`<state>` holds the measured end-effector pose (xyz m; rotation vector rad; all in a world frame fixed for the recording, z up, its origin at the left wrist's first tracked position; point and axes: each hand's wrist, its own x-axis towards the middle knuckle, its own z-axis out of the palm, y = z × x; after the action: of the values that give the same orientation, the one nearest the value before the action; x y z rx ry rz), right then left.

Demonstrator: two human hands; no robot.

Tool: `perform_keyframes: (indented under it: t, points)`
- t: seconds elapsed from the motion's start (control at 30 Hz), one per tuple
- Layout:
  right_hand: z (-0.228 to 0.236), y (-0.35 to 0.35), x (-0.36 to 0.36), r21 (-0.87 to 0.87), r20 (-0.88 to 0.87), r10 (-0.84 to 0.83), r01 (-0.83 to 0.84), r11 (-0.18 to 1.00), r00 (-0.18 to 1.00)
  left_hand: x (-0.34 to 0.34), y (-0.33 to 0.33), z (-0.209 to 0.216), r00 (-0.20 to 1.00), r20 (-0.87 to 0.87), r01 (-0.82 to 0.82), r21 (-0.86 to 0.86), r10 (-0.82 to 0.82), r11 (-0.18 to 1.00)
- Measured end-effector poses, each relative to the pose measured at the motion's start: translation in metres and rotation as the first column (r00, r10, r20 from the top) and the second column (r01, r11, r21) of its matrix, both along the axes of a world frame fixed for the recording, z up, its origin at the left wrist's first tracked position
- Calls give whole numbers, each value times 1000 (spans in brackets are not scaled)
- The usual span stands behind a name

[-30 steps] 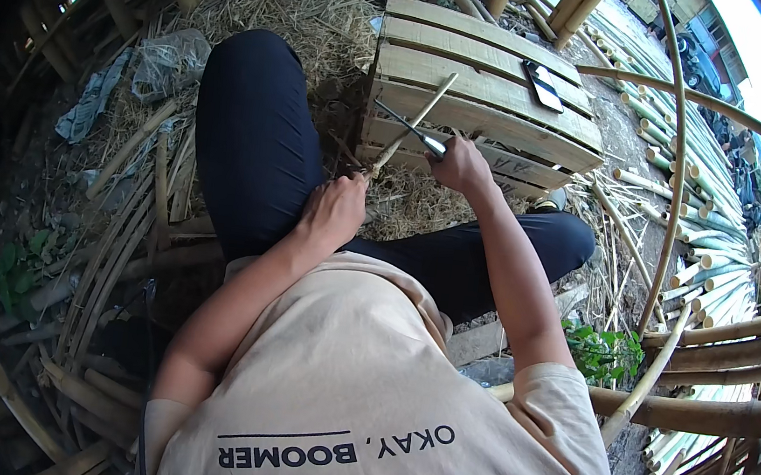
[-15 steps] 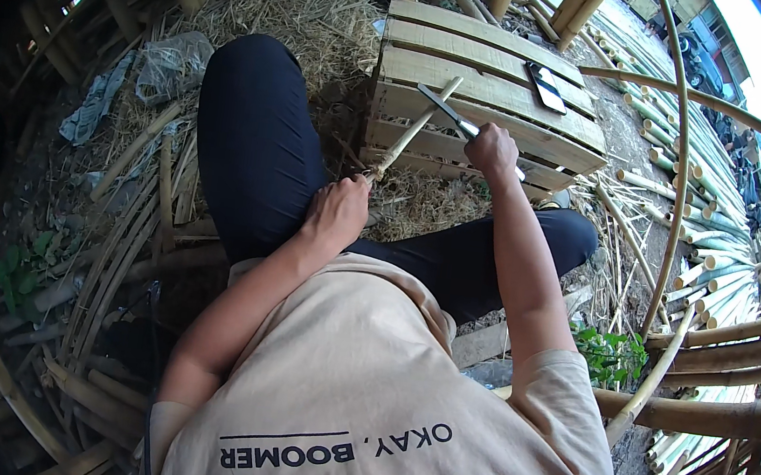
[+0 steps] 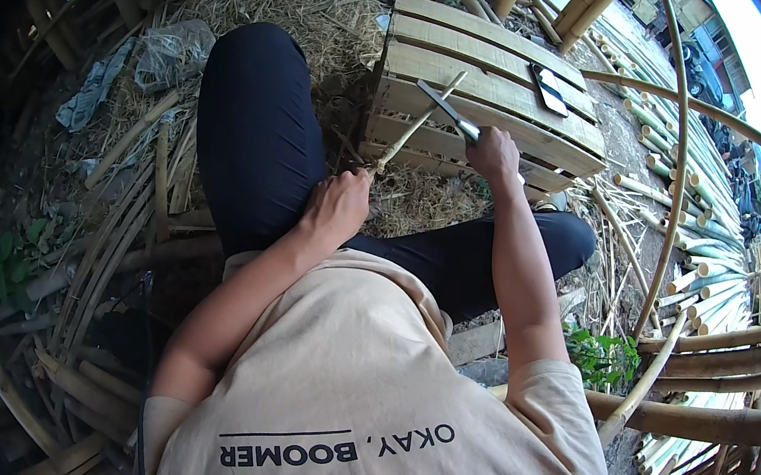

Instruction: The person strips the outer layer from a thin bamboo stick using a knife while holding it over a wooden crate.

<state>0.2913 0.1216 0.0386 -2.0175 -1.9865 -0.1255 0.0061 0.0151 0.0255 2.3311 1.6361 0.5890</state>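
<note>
In the head view, the knife (image 3: 451,113) the right hand (image 3: 495,155) is gripping could be skidding down the pale stick (image 3: 408,136) toward the left hand (image 3: 339,208) if its angle's slipping imo, since those fingers (image 3: 359,186) are clutching the near end while the rest's jutting past them, crossing the knife.

Knife (image 3: 451,111): metal blade, smooth, dull sheen. Stick (image 3: 419,122): woody, matt, rough at the knotty lower end. Crate (image 3: 463,44): bare wooden slats, unvarnished. Smartphone (image 3: 548,90): smooth, glossy face. T-shirt (image 3: 341,336): matt cloth, printed. Trousers (image 3: 255,120): smooth cloth. Bag (image 3: 173,54): clear plastic, crinkled, shiny. Stacked poles (image 3: 710,292): bamboo, smooth-skinned. Straw (image 3: 327,8): dry, coarse, matt.
</note>
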Motion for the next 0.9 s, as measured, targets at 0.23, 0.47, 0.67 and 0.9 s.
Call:
perform_keyframes:
  t: [0.23,0.47,0.67,0.9]
  points:
    - [0,-1,-13,-87,-9,120,-120,989,993,-1,-2,5,1000,1,26,-27,-26,999]
    - [0,14,8,-29,-107,-173,170,985,979,-2,-1,3,1000,1,10,-25,-10,1000]
    - [4,2,-15,-82,17,86,-85,993,996,-4,-1,4,1000,4,15,-17,-15,1000]
    - [-8,21,1,-32,-173,-202,199,979,964,-2,0,5,1000,4,16,-15,-16,1000]
